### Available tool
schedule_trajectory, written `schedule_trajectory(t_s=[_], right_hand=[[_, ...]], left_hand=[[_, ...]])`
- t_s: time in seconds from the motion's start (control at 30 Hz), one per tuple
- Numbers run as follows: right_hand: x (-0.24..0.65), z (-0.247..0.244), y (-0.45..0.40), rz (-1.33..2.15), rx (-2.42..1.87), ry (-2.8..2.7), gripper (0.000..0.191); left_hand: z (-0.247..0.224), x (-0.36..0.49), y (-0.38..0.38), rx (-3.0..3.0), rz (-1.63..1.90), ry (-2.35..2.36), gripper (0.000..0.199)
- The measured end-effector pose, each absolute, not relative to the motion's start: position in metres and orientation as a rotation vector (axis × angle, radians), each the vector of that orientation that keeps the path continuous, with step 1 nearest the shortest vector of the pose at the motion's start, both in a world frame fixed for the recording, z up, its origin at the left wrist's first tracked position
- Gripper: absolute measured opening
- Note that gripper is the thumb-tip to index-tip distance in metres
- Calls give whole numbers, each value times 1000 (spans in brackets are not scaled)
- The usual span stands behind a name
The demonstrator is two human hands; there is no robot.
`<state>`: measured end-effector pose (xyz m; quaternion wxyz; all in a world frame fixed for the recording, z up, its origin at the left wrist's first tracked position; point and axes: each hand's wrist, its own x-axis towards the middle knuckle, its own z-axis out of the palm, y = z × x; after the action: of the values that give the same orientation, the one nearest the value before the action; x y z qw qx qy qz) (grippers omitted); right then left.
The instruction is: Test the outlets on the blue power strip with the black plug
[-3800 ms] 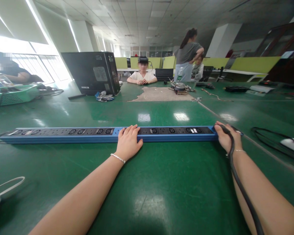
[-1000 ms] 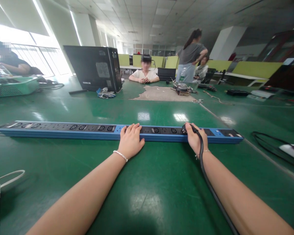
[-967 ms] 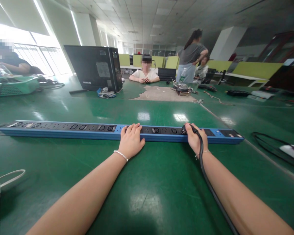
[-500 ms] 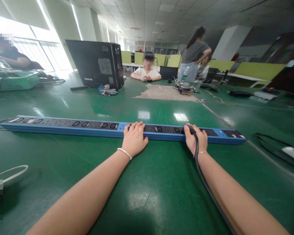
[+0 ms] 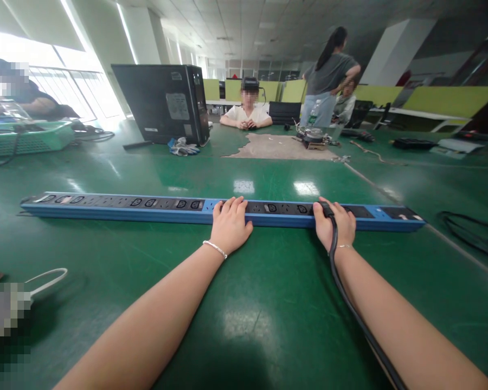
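Note:
A long blue power strip [image 5: 117, 213] with a black socket face lies across the green table in front of me. My left hand [image 5: 230, 225] rests over its middle, fingers bent across the sockets and thumb against the near side. Farther right, my right hand [image 5: 338, 227] pinches a black power plug [image 5: 326, 209] at the strip's sockets. The plug's front end is hidden, so how deep it sits cannot be seen. From it a thick black cord [image 5: 341, 300] runs down along my right forearm.
A black computer case [image 5: 158, 103] stands at the back left, with gloves [image 5: 183, 147] beside it. A green basket [image 5: 28, 138] is at far left. Black cable [image 5: 467, 233] lies at right. A seated person [image 5: 247, 115] faces me across the table; other people are around.
The whole view has shifted slightly, so the strip and both hands appear a little farther right. Both hands keep their places on the strip and the plug.

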<state>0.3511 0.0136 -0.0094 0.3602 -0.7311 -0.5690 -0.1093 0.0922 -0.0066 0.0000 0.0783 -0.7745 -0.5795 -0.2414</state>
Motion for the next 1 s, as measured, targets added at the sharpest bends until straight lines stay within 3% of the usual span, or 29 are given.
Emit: schedule_trajectory(t_s=[1.0], right_hand=[[350,-8,14,-217,-1798,-1422,40]], left_hand=[[0,93,-7,-2309,-763,-1742,47]])
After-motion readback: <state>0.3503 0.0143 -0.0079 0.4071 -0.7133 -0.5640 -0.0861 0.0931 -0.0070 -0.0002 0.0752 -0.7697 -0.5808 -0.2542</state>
